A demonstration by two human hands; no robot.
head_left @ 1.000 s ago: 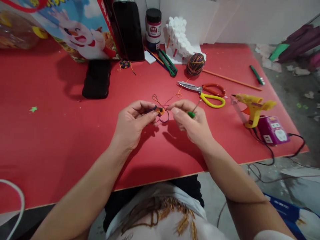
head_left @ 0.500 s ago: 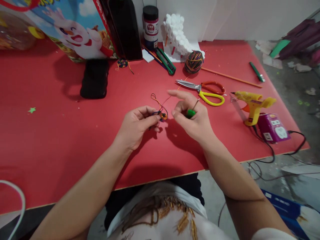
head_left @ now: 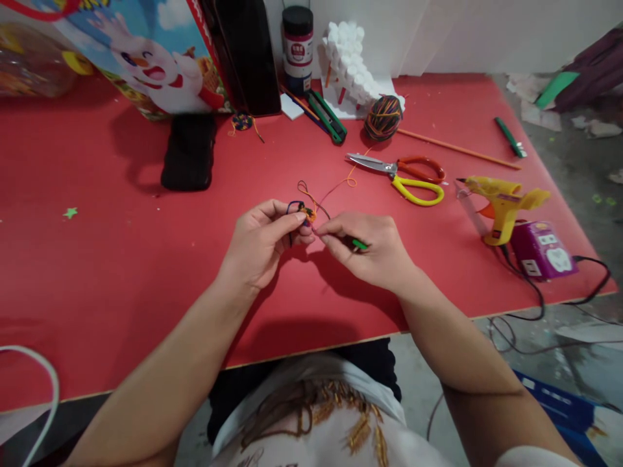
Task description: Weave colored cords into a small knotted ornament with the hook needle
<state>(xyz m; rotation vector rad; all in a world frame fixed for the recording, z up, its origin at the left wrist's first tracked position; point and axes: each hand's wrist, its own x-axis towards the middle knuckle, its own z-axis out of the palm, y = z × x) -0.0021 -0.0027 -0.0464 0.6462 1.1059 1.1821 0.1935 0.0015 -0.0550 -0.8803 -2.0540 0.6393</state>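
Note:
My left hand [head_left: 265, 243] pinches a small multicoloured piece of crochet [head_left: 306, 215] between thumb and fingers. Dark and orange yarn loops stick out above it. Close on its right, my right hand [head_left: 365, 246] is closed around a crochet hook [head_left: 359, 244], of which only a bit of green handle shows. The thumb and forefinger tips of that hand meet at the crochet piece's lower right edge; what they pinch there is too small to make out. A thin strand of yarn [head_left: 351, 180] runs from the yarn ball [head_left: 383, 118] past the scissors towards the piece.
Scissors [head_left: 418, 185] with red and yellow handles lie beyond my right hand. A yellow glue gun [head_left: 506, 204] stands by a purple box [head_left: 544, 250] with cords. Farther back are a green cutter [head_left: 327, 115], a dark-lidded jar [head_left: 298, 55] and a black phone-like object [head_left: 189, 152].
My right hand has come down and left to the crochet piece, its raised forefinger now bent in to the thumb. The hook's metal shaft no longer shows. The yarn strand hangs looser, with a small curl.

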